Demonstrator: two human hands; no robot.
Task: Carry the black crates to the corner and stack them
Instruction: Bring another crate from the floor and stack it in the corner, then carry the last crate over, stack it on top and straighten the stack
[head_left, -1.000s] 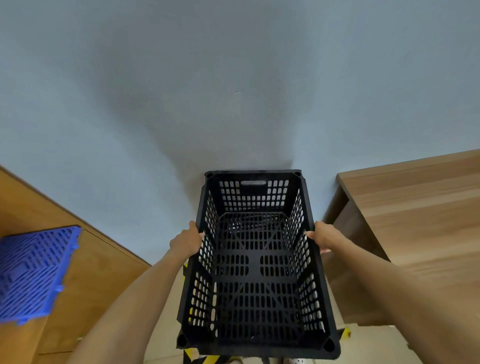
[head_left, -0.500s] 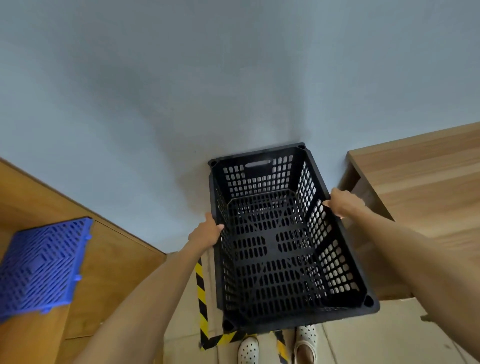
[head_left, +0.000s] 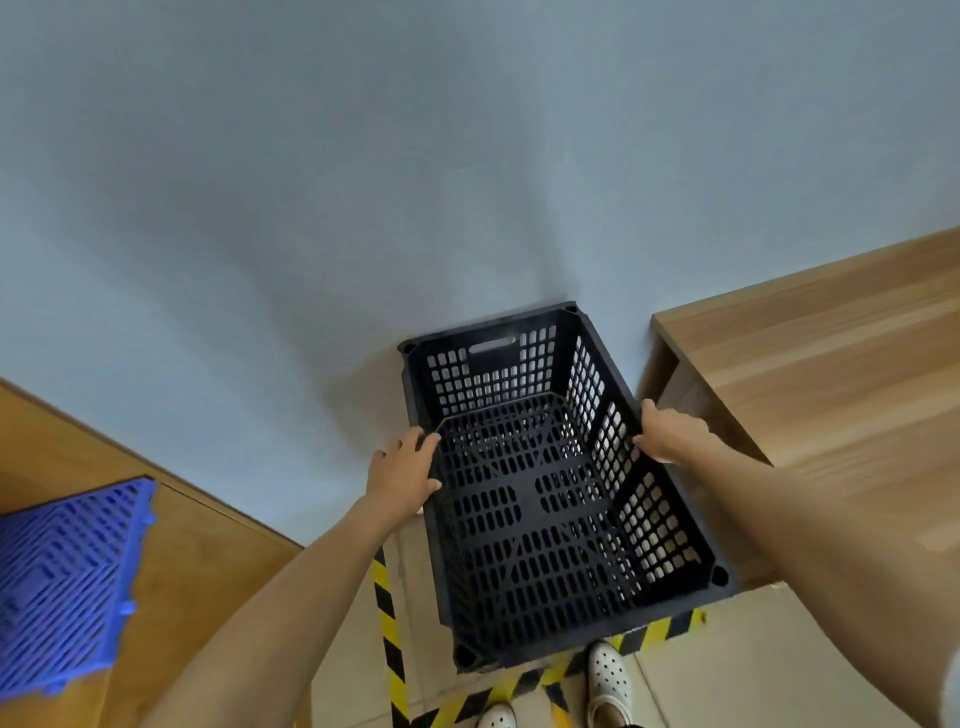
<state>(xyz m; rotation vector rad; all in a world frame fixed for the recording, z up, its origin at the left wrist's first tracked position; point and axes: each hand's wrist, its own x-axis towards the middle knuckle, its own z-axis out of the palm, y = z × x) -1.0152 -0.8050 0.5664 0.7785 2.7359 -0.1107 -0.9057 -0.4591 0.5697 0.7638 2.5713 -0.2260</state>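
Against the wall: black crate (head_left: 550, 499) over striped floor tape (head_left: 387, 623)
Left hand (head_left: 402, 475): fingers curled on left rim
Right hand (head_left: 670, 434): gripping right rim

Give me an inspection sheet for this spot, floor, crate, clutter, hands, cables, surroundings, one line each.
Surface: pale tiled floor with yellow-and-black hazard tape marking a corner.
Job's things: one black crate, empty, upright, inside the taped corner against the wall; no second crate seen.
Clutter: blue perforated plastic panel on the wooden surface at left.
Hands: left hand on the crate's left rim; right hand on its right rim.
Cables: nothing seen.
Surroundings: grey-blue wall, wooden table at right, wooden cabinet at left, white perforated shoes below.
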